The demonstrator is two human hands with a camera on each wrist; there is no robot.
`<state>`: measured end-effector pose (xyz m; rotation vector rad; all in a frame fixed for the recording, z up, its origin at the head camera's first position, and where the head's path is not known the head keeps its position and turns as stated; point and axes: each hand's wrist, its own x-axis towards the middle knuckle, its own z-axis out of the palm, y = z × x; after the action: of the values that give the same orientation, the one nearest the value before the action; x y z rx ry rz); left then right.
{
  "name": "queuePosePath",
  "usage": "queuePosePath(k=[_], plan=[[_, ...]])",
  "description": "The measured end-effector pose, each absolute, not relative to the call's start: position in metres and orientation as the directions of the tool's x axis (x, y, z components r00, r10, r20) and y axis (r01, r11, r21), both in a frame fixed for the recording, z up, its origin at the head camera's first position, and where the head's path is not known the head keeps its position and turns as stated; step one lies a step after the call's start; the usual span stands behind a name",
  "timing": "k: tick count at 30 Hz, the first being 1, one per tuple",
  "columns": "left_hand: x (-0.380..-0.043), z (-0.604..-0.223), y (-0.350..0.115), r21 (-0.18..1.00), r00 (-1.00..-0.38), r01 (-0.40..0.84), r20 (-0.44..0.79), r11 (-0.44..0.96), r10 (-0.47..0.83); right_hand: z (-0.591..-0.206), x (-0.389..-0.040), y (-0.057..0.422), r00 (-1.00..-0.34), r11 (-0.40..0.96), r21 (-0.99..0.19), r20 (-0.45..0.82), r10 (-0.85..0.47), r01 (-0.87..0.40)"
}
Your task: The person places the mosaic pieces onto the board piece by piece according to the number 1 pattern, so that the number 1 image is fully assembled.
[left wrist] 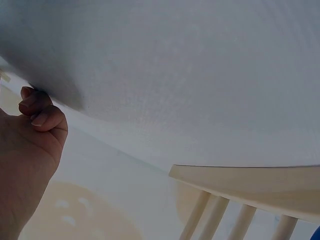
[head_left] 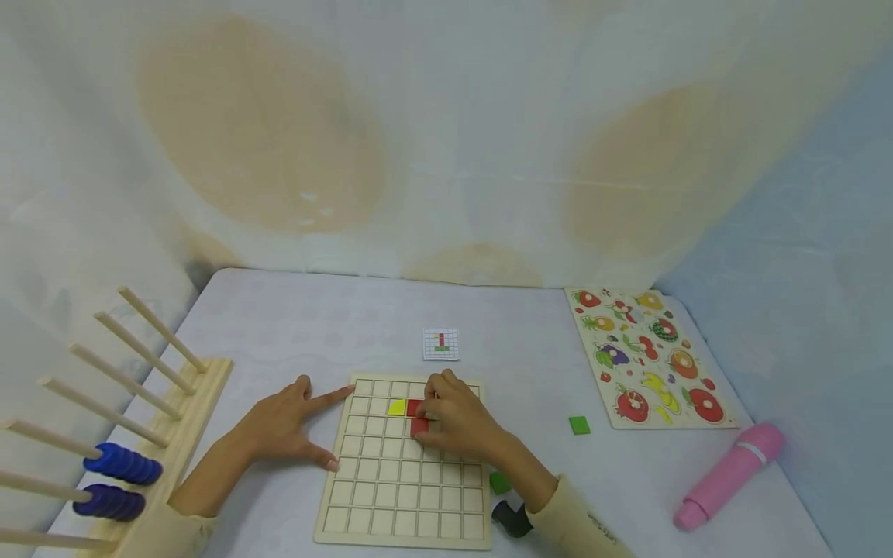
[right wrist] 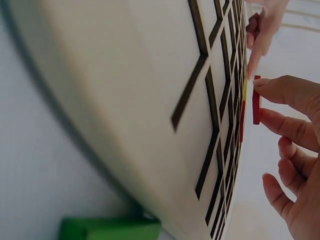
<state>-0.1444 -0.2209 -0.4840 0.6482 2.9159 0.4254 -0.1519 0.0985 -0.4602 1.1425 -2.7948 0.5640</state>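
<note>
A wooden grid board lies flat on the table. Side by side in its upper rows sit a yellow tile and a red tile. My right hand pinches another red square tile between thumb and finger; the right wrist view shows it on edge, slightly off the board's surface. At the board's left side, my left hand touches the edge with extended thumb and index finger, its other fingers folded in. Beyond the board lies a small card printed with a coloured grid pattern.
At the left stands a wooden peg rack with blue rings and purple rings. Green tiles, a black object by the right forearm, a fruit puzzle board and a pink cylinder lie rightward.
</note>
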Motion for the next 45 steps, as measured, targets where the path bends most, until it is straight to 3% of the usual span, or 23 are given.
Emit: queuePosePath(k=[17,27,35,45], plan=[[-0.145,-0.484,-0.221,0.283,-0.901,0.395,-0.064,0.874,0.428,-0.465,-0.150,0.089,-0.709,0.667,-0.242,0.227,-0.668,-0.705],[-0.145,-0.481,-0.220,0.306,-0.901,0.385,-0.081,0.871,0.427,-0.465,-0.145,0.090,-0.749,0.720,-0.207,0.220,-0.625,-0.662],[-0.145,-0.482,-0.220,0.295,-0.903,0.384,-0.076,0.875,0.422,-0.452,-0.143,0.126,-0.797,0.714,-0.366,0.169,-0.580,-0.597],[-0.144,-0.482,-0.220,0.295,-0.902,0.391,-0.067,0.872,0.427,-0.459,-0.135,0.199,-0.843,0.717,-0.482,0.091,-0.530,-0.503]])
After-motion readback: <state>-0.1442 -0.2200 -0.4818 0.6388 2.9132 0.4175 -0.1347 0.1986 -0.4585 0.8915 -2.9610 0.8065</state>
